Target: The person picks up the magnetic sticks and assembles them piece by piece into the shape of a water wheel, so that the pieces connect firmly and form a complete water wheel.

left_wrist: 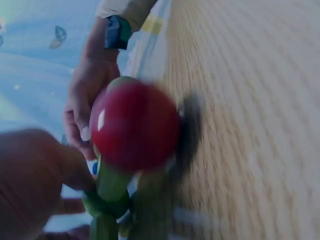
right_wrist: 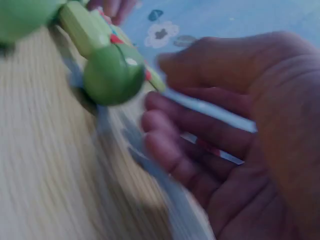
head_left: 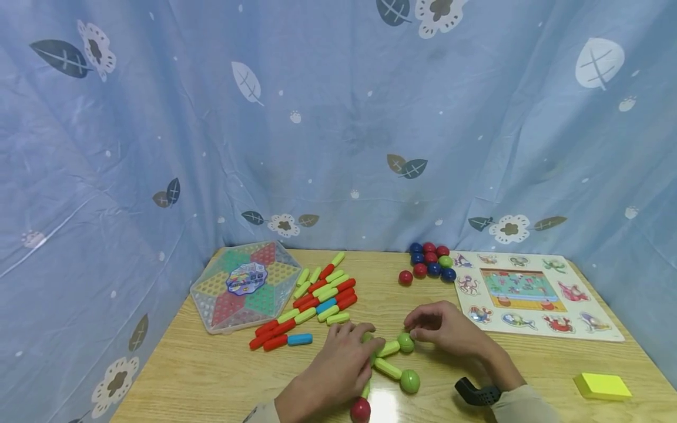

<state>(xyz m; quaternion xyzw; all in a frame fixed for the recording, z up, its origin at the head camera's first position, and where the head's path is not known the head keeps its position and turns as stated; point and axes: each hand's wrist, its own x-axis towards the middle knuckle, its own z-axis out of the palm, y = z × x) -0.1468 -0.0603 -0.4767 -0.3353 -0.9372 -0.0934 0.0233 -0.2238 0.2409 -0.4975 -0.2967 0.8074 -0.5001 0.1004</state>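
Observation:
A toy figure of green rods and balls lies at the front middle of the table. My left hand (head_left: 345, 359) grips its middle, where a green ball (left_wrist: 107, 202) shows under the thumb in the left wrist view. Two green rods (head_left: 388, 368) reach right from there, ending in an upper green ball (head_left: 406, 342) and a lower green ball (head_left: 409, 381). A third rod runs toward me to a red ball (head_left: 361, 410). Beside the upper ball my right hand (head_left: 446, 328) hovers with loosely bent fingers; the right wrist view shows a gap between fingertips and green ball (right_wrist: 114, 75).
Several red, yellow-green and blue rods (head_left: 317, 296) lie left of centre, by a star-patterned board (head_left: 245, 288). Blue, red and green balls (head_left: 431, 258) cluster at the back, beside a sea-animal puzzle board (head_left: 534, 296). A yellow block (head_left: 603, 386) sits front right.

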